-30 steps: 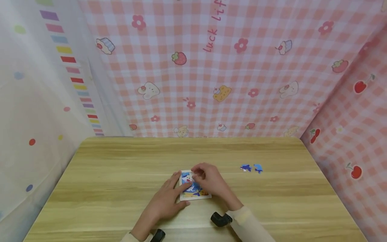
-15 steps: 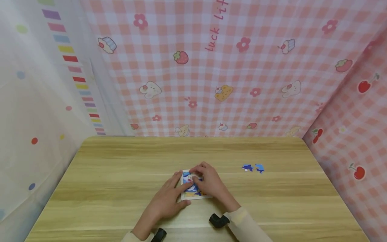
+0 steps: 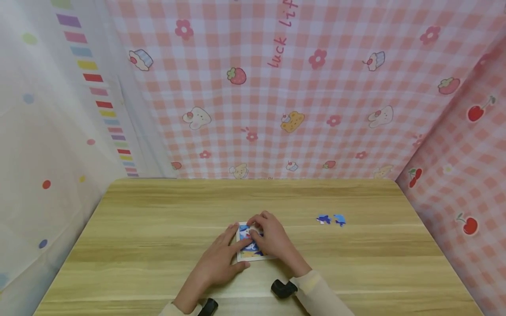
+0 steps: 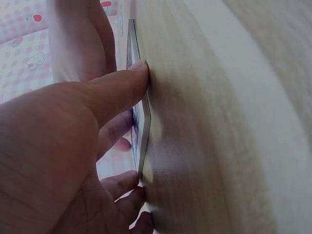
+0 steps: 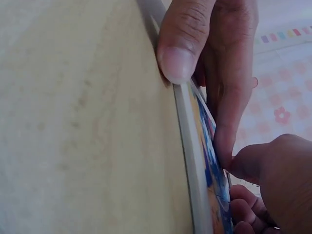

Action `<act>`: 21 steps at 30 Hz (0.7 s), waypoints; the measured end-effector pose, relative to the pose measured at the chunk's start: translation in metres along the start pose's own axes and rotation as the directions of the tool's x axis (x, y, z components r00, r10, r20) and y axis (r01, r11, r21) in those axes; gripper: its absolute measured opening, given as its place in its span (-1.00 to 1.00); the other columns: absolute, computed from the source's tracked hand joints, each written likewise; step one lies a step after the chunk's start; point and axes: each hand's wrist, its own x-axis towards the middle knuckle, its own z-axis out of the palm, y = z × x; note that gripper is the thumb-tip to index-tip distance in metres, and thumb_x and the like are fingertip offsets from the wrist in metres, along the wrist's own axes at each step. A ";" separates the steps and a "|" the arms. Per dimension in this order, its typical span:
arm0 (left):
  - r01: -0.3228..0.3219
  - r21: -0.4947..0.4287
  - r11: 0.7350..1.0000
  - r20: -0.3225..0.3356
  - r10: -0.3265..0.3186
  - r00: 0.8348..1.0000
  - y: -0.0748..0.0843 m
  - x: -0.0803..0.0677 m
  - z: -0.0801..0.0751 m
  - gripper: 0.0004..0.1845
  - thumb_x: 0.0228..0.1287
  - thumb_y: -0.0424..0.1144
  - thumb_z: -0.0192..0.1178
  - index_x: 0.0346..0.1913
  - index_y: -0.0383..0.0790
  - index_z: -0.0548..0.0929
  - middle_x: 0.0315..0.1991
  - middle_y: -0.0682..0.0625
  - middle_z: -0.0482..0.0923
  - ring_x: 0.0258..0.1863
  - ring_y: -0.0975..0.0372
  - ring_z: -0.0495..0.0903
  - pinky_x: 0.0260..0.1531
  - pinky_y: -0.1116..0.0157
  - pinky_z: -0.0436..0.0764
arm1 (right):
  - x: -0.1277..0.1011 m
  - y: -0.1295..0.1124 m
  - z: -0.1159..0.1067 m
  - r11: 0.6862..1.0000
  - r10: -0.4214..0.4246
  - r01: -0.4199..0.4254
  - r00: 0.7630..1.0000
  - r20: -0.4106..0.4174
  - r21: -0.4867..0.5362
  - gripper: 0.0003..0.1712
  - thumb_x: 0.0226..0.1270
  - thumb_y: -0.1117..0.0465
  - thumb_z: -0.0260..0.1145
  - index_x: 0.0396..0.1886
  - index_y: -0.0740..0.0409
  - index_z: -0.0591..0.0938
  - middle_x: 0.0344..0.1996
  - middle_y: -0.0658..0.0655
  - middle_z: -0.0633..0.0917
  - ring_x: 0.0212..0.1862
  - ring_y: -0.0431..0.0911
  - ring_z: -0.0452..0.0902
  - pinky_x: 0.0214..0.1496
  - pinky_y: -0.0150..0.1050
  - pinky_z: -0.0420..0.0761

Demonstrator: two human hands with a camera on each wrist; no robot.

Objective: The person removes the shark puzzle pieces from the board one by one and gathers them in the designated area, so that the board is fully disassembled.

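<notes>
A small jigsaw puzzle board (image 3: pixel 257 259) with a white border and a blue and yellow picture lies flat on the table. My left hand (image 3: pixel 219 259) rests at its left side, fingers fairly straight, one fingertip over the picture. In the right wrist view, the left thumb (image 5: pixel 178 63) presses at the board's corner. My right hand (image 3: pixel 274 237) bends over the upper right of the picture, thumb and fingers curled down at its surface and covering that part. I cannot tell whether a puzzle piece is between them. Two loose blue puzzle pieces, one darker (image 3: pixel 324 219) and one lighter (image 3: pixel 339 220), lie to the right.
The wood-grain table (image 3: pixel 158 219) runs back to a pink checked curtain (image 3: pixel 269 96). White dotted fabric (image 3: pixel 47 145) hangs at the left, and more checked cloth (image 3: pixel 454 184) at the right. Black devices (image 3: pixel 283 289) sit at both wrists.
The right hand has shifted slightly left and down over the board, covering more of its right side. The left hand keeps its place, and the two loose pieces lie as before.
</notes>
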 end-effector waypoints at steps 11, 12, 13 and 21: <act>-0.002 0.009 1.000 -0.003 0.002 1.000 -0.001 0.000 0.001 -0.34 0.37 0.04 0.32 0.48 0.04 0.47 0.65 -0.24 0.02 0.64 -0.13 0.02 0.56 -0.16 0.20 | 0.000 -0.002 0.004 0.997 0.054 -0.051 0.997 -0.056 0.062 -0.89 0.37 0.15 0.44 -0.15 -0.01 0.72 -0.23 -0.06 0.65 -0.23 -0.21 0.52 -0.16 -0.35 0.58; -0.002 0.006 1.000 -0.003 0.002 1.000 -0.001 0.000 0.001 -0.34 0.37 0.04 0.32 0.48 0.03 0.47 0.65 -0.23 0.02 0.64 -0.13 0.01 0.56 -0.16 0.20 | 0.000 -0.003 0.004 0.996 0.059 -0.055 0.996 -0.061 0.073 -0.89 0.37 0.15 0.45 -0.15 -0.01 0.72 -0.21 -0.05 0.67 -0.23 -0.21 0.53 -0.15 -0.35 0.59; -0.002 0.006 1.000 -0.004 0.002 1.000 -0.001 0.001 0.001 -0.35 0.37 0.04 0.32 0.48 0.03 0.47 0.65 -0.23 0.02 0.65 -0.13 0.01 0.56 -0.16 0.20 | 0.000 -0.003 0.004 0.994 0.063 -0.057 0.996 -0.065 0.088 -0.88 0.36 0.15 0.45 -0.16 0.00 0.71 -0.21 -0.05 0.68 -0.22 -0.21 0.55 -0.15 -0.36 0.60; 0.004 0.009 1.000 0.003 -0.004 1.000 -0.002 0.000 0.002 -0.34 0.37 0.05 0.31 0.49 0.05 0.46 0.65 -0.23 0.01 0.65 -0.12 0.01 0.56 -0.16 0.21 | 0.001 -0.003 0.007 0.979 0.108 -0.095 0.993 -0.058 0.182 -0.88 0.34 0.18 0.47 -0.19 0.03 0.69 -0.31 -0.02 0.75 -0.26 -0.25 0.64 -0.26 -0.44 0.57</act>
